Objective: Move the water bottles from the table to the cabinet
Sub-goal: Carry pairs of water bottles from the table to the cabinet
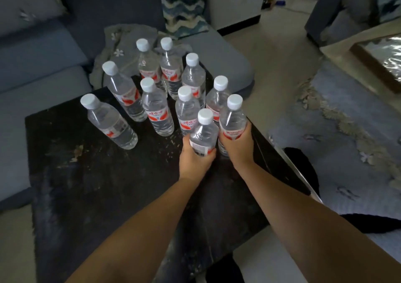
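Observation:
Several clear water bottles with white caps and red labels stand grouped on a black table (97, 185). My left hand (194, 158) is wrapped around the lower body of the nearest bottle (204, 130). My right hand (237, 145) grips the bottle beside it (233, 117), near the table's right edge. Both held bottles are upright. The other bottles stand behind them, the leftmost one (108, 122) apart from the group. No cabinet is in view.
A blue-grey sofa (32, 70) wraps the table's left and far sides, with a grey cloth (121, 50) and a zigzag-patterned cushion (182, 5) on it. A pale patterned rug (347, 135) lies to the right, a framed panel (382, 57) beyond it.

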`<control>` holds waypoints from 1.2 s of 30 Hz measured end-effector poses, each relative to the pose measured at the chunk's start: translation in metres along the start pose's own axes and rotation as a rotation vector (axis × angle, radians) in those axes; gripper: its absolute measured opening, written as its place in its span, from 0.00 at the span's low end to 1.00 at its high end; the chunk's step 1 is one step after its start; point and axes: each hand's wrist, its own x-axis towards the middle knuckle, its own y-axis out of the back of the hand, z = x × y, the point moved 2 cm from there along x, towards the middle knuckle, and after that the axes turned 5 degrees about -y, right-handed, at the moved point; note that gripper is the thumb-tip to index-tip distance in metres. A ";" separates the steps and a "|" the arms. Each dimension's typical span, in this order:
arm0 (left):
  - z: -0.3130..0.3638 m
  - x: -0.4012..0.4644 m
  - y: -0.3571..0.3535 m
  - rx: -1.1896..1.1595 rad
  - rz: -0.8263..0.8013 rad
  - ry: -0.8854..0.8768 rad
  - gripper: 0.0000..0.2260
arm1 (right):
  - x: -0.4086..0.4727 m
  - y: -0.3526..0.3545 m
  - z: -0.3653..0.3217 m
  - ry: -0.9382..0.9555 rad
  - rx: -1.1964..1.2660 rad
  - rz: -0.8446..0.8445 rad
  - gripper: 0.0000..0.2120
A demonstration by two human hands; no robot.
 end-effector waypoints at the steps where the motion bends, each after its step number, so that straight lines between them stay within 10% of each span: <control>1: 0.000 0.002 -0.001 0.011 -0.003 -0.005 0.29 | 0.000 0.002 0.001 -0.005 -0.002 -0.005 0.37; 12: 0.018 -0.024 0.012 0.168 -0.287 -0.065 0.30 | -0.056 0.059 0.014 -0.154 -0.160 0.009 0.31; 24: 0.054 -0.125 -0.001 0.186 -0.767 -0.291 0.24 | -0.228 0.156 0.020 -0.223 -0.044 0.431 0.23; 36: 0.053 -0.406 -0.063 0.326 -1.454 -0.610 0.21 | -0.542 0.266 0.096 -0.466 0.137 1.138 0.24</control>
